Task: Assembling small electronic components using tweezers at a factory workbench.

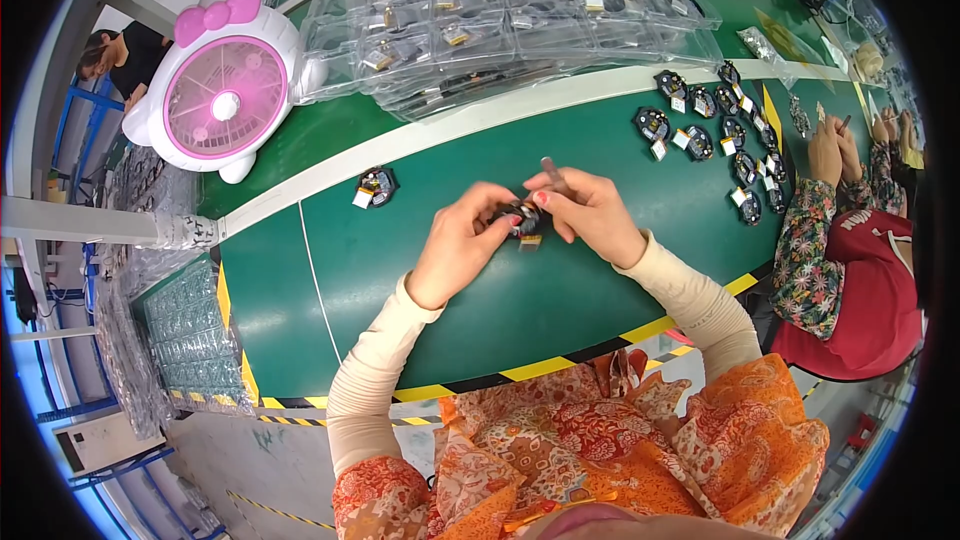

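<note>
Over the middle of the green table, my left hand [460, 245] pinches a small round black electronic module [522, 217] between thumb and fingers. A small pale, flat piece [531, 242] hangs from the module's near side, slightly blurred. My right hand [597, 215] is closed on metal tweezers [551, 173], whose broad end sticks up past the fingers. The tweezers' tips are hidden near the module, so contact cannot be made out. Farther left on the table lies a similar round module [378, 186] with a white block attached.
Several like modules [700, 143] lie grouped at the right. Stacked clear plastic trays [500, 30] stand behind a white ledge [430, 145], beside a pink-and-white fan [225, 90]. A co-worker's hands [835, 152] are at the far right. Yellow-black tape [540, 370] marks the near edge.
</note>
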Available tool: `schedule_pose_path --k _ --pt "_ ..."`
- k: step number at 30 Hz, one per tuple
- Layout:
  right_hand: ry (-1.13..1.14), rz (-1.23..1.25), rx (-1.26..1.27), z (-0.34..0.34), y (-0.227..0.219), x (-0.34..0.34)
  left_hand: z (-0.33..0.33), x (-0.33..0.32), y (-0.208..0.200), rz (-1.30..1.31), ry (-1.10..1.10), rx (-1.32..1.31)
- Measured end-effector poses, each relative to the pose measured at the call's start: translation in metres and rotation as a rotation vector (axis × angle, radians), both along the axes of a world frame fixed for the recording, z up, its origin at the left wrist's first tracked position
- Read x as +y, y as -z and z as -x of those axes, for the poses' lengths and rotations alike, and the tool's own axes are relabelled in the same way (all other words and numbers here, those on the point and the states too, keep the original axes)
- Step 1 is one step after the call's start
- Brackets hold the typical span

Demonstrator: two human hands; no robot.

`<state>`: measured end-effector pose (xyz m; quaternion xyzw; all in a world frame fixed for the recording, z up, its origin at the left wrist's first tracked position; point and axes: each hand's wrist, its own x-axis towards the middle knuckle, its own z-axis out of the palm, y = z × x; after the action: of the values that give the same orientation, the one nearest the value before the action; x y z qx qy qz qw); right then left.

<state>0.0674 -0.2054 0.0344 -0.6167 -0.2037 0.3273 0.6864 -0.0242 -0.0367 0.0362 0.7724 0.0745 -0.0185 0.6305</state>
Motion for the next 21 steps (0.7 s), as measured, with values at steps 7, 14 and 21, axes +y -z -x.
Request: schedule_pose_path --k 7,14,21 --pt "-0.119 0.044 0.027 0.002 -0.008 -0.003 0.001 -0.01 0.0 0.107 -0.225 -0.1" --pt "-0.028 -0.006 0.04 0.01 0.001 0.001 0.002 -0.016 0.003 -0.566 -0.356 -0.42" --pt "0.0 0.024 -0.041 0.014 0.005 0.001 0.003 -0.019 0.005 -0.549 -0.363 -0.453"
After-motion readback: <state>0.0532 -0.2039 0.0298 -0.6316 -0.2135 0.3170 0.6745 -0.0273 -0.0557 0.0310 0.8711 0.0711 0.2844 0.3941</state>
